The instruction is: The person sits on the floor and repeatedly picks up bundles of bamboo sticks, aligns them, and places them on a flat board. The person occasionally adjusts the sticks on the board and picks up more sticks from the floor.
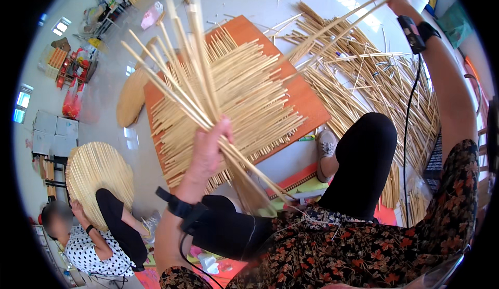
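Note:
My left hand [208, 146] is closed round a loose bundle of pale stalks [200, 65], which fans upward from the fist. The bundle's lower ends are blurred near my lap. Far out to the right, my raised right hand [397, 1] grips the ends of a few long stalks [340, 23]. These slant down and left toward an orange-brown board [309, 104]. Many cut stalks lie side by side in layers [244, 99] on that board, with uneven ends. My left hand is above the near part of these layers.
A large heap of loose stalks [384, 89] covers the floor right of the board. A round disc [131, 94] leans at its far left. At lower left a seated person [96, 250] touches a round stalk panel [99, 172]. My bent knee [369, 138] rises beside the board.

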Tool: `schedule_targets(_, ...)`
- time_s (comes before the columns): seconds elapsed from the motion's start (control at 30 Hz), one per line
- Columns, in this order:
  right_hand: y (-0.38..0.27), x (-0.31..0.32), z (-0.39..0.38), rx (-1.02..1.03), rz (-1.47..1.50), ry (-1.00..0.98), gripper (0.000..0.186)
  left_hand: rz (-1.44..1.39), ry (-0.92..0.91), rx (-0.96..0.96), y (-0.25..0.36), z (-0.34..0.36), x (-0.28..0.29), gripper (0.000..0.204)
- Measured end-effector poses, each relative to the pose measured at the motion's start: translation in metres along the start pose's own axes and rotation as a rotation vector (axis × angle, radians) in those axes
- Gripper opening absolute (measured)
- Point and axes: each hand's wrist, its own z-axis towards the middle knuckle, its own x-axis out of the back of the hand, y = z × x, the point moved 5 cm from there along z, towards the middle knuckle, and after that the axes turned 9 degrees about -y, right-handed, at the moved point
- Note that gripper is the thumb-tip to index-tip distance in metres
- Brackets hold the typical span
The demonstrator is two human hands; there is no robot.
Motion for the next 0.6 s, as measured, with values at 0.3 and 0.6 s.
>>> schedule_targets(0.3, 0.162, -0.151, -0.184, -0.568, 0.074, 0.338, 0.016, -0.427, -0.230, -0.415, 0.107, -0.078, 0.052, 0.011)
schedule_targets(0.6, 0.218, -0.325, -0.186, -0.601, 0.345, 0.315, 0.020, -0.397, -0.101, -0.299, 0.089, -0.055, 0.027, 0.012)
